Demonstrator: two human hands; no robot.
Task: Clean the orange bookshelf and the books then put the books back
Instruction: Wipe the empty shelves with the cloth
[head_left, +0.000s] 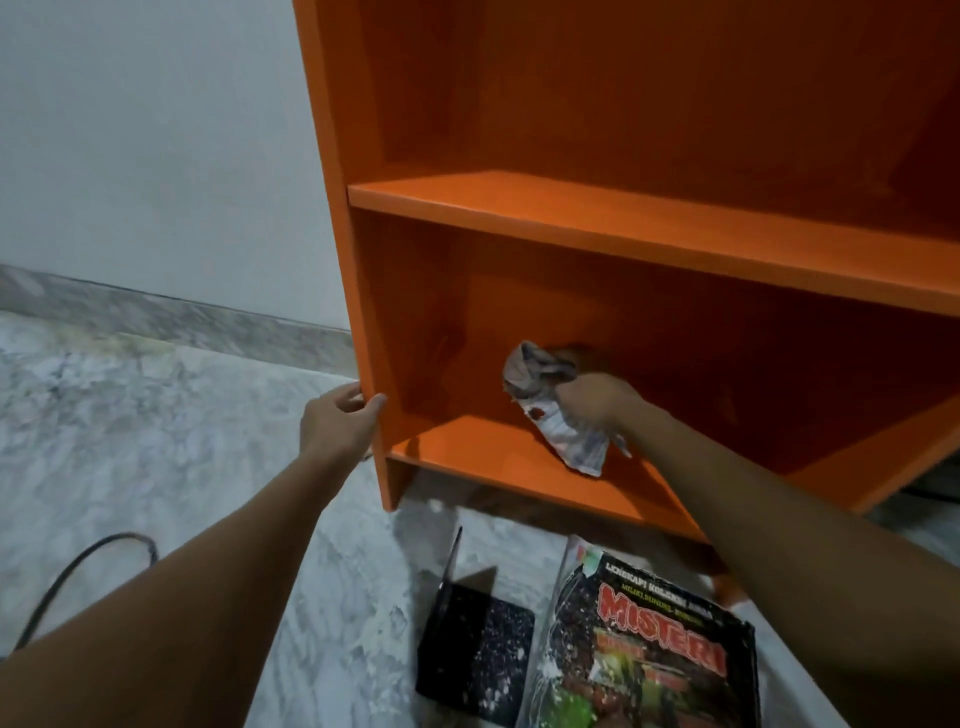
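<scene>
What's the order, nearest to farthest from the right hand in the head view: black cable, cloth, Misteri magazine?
1. Cloth, gripped in the right hand, inside the bookshelf.
2. Misteri magazine, floor, under that arm.
3. Black cable, floor, far left.

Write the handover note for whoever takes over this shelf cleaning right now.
Left hand: grips the left side panel's front edge on the orange painted bookshelf.
Right hand: holds a crumpled grey-white cloth inside the lower compartment, over its bottom board.
Books: a black speckled book and a dark glossy "MISTERI" book lie on the marble floor before the shelf.
Done: both visible compartments hold no books.
Left: finish wiping, clean both books, put them back. Which surfaces are already wiped cannot be told.
</scene>
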